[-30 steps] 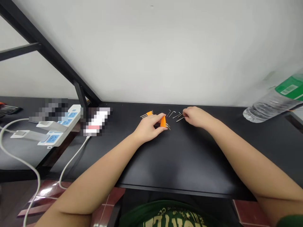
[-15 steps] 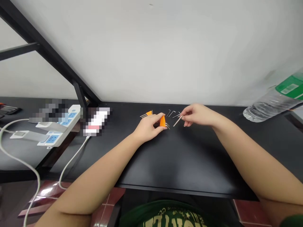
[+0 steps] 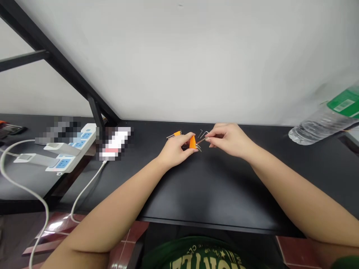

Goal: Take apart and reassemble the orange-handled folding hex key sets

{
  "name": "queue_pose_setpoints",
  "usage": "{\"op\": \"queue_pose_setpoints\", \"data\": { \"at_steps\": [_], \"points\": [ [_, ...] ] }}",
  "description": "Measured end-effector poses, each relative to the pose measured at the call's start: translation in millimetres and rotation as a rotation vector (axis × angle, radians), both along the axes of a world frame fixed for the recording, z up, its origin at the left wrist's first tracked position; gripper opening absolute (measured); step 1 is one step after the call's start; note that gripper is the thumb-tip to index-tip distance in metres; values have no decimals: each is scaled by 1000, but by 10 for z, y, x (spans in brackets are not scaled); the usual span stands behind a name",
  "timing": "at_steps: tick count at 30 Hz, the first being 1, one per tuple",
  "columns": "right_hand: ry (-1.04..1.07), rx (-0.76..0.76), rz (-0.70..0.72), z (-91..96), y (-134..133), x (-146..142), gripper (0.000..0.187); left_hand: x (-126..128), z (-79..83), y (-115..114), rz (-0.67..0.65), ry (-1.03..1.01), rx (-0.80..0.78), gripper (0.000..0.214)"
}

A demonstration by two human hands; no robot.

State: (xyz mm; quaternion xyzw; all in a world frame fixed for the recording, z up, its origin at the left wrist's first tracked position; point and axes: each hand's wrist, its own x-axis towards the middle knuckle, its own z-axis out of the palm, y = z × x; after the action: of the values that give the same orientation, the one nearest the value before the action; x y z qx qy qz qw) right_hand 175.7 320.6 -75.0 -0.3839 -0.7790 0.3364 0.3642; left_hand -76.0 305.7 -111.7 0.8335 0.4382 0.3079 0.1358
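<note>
My left hand (image 3: pixel 176 150) grips an orange hex key holder (image 3: pixel 192 142) between thumb and fingers, with several bent key ends sticking out on its right side. In my right hand (image 3: pixel 228 139) a single hex key (image 3: pixel 201 141) is pinched, its free end pointing left and meeting the holder's right side. Whether that end is inside a slot cannot be made out. Just behind the hands, small loose L-shaped hex keys (image 3: pixel 203 133) lie on the black table (image 3: pixel 213 194). A second orange holder with hex keys (image 3: pixel 177 133) rests behind my left hand.
A white power strip (image 3: pixel 73 151) with plugs and cables sits at the left, beside a blurred-out white object (image 3: pixel 116 142) on a cable (image 3: pixel 88 185). On the right lies a clear bottle with a green label (image 3: pixel 311 127). A black metal frame (image 3: pixel 67 71) slants along the left.
My right hand has moved left with the hex key, swinging it from pointing down to pointing at the holder. My left hand has stayed nearly still.
</note>
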Motion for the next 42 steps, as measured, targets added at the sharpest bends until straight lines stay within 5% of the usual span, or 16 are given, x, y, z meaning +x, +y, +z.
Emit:
{"op": "queue_pose_setpoints", "data": {
  "at_steps": [24,31,42],
  "points": [
    [-138,485,30,-207,4,-84,24,-51,-55,37,30,7,73,50],
    [-151,390,180,-292,20,-171,29,-19,-40,-8,-8,81,207,48],
    [9,17,281,-296,80,-130,21,-18,-34,-25,-50,60,240,48]
  ]
}}
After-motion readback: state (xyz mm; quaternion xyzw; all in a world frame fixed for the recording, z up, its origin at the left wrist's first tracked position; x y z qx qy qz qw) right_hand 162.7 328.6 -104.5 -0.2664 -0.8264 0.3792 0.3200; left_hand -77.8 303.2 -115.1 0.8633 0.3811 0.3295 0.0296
